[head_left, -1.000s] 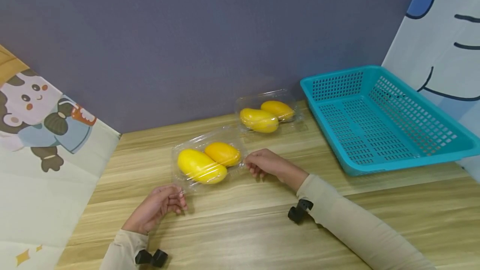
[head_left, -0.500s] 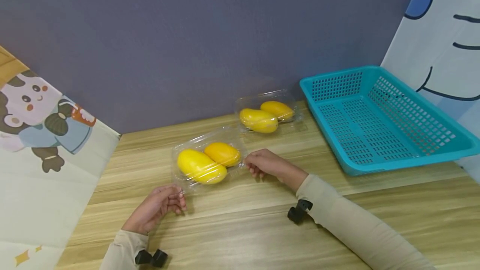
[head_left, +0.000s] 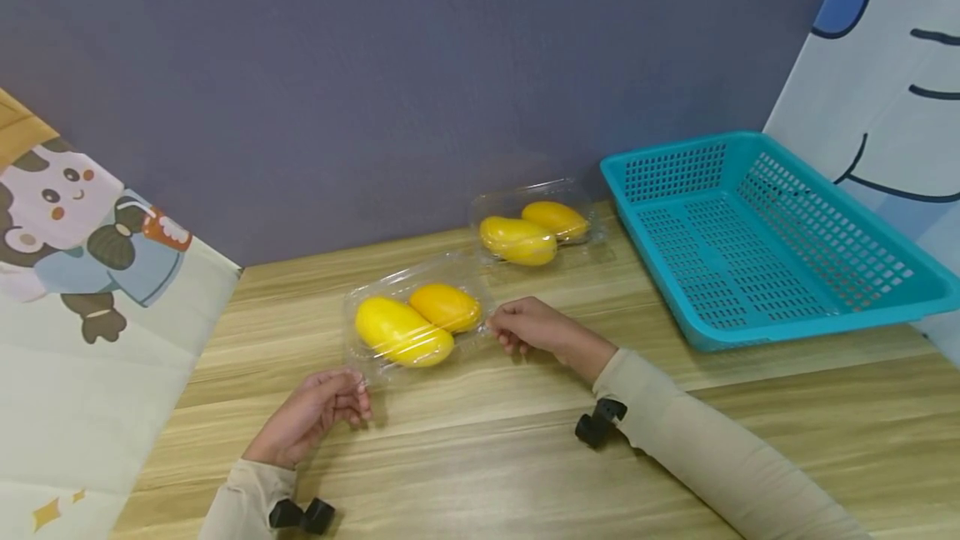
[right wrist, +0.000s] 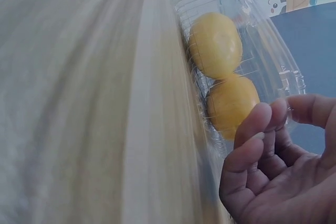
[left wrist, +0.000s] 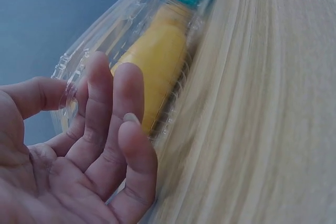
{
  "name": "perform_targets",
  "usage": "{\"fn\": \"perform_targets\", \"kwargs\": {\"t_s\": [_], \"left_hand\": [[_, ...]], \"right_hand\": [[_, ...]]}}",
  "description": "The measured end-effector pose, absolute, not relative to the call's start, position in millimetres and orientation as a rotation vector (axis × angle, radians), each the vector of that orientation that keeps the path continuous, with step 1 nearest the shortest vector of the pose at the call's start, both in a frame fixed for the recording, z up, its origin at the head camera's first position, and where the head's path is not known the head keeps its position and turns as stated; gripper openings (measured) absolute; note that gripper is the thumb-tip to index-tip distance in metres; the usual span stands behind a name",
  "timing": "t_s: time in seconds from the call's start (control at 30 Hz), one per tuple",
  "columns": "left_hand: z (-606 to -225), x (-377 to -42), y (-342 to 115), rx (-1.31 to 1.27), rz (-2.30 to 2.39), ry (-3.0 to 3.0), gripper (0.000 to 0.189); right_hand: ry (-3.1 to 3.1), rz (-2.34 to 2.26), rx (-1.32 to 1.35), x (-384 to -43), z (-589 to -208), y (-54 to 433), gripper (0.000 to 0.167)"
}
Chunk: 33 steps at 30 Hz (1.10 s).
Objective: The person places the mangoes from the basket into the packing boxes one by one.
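Note:
A clear plastic clamshell box (head_left: 408,273) lies on the wooden table with two yellow mangoes (head_left: 403,333) inside. At its near left corner, my left hand (head_left: 315,411) pinches the plastic edge between thumb and index finger; the other fingers curve loosely. My right hand (head_left: 536,327) pinches the right corner the same way. In the left wrist view, a bit of clear rim shows between the thumb and fingertips (left wrist: 98,69). The right wrist view has both mangoes (right wrist: 216,45) behind the box's ridged wall, the right fingertips close to the lid edge.
Behind and to the right, a second clear box (head_left: 540,190) holds two more mangoes (head_left: 517,241) near the grey wall (head_left: 375,90). A turquoise perforated basket (head_left: 735,232) stands at the right on the wooden table (head_left: 480,457). Cartoon-printed panels (head_left: 97,232) flank both sides.

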<state>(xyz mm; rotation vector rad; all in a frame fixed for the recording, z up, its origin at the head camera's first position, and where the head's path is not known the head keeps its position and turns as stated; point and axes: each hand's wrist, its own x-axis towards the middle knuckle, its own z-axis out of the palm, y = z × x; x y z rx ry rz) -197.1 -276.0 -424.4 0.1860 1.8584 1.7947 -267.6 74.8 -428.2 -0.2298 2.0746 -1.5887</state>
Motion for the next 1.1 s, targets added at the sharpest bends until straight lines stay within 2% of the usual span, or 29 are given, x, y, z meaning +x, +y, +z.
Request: {"fn": "perform_targets", "kwargs": {"t_s": [0.33, 1.1], "left_hand": [[-423.4, -196.4, -274.8, 0.094, 1.803, 1.905, 0.023], [-423.5, -195.7, -273.7, 0.089, 1.908, 1.82, 0.022]], "right_hand": [[2.056, -1.609, -0.241, -265.9, -427.8, 76.2, 0.027], [1.969, -1.702, -0.178, -265.4, -427.4, 75.1, 0.031]]}}
